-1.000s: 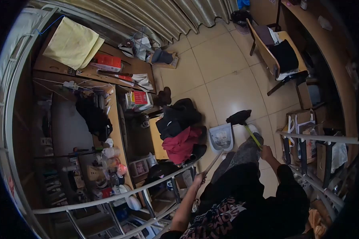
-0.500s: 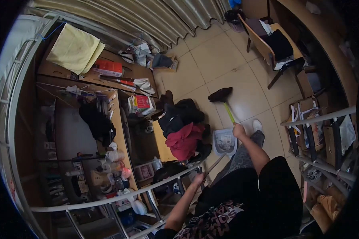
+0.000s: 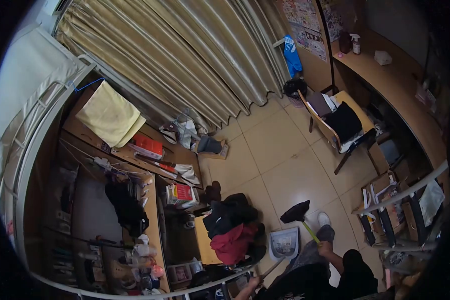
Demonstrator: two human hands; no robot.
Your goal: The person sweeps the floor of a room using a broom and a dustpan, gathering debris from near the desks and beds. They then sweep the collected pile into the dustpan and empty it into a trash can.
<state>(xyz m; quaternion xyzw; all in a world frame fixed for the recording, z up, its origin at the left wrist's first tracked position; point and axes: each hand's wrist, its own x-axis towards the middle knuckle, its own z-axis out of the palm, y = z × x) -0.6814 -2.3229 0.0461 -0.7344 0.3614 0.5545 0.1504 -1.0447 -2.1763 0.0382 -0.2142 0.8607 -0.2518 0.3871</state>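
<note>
A broom with a dark head (image 3: 295,212) and a green handle is in my right hand (image 3: 325,248), its fingers wrapped round the handle. The broom head is on or just above the tiles, beyond the dustpan and a little to its right. The light grey dustpan (image 3: 297,239) lies on the floor beside my leg, with its wide mouth facing away from me. Small bits that I cannot make out show inside it. At the bottom edge, my left hand (image 3: 255,281) is closed round the dustpan's long handle.
A chair with dark and red clothes (image 3: 233,245) stands left of the dustpan. My light shoe (image 3: 324,219) is right of the broom. Another chair (image 3: 330,120) holds cloths at the far right. A bed rail (image 3: 185,290) crosses the bottom; a box (image 3: 219,152) sits near the curtain (image 3: 185,60).
The broom head has come nearer to the dustpan and shifted right. My view has tilted up, so more curtain and desk show, and both hands sit lower in the picture.
</note>
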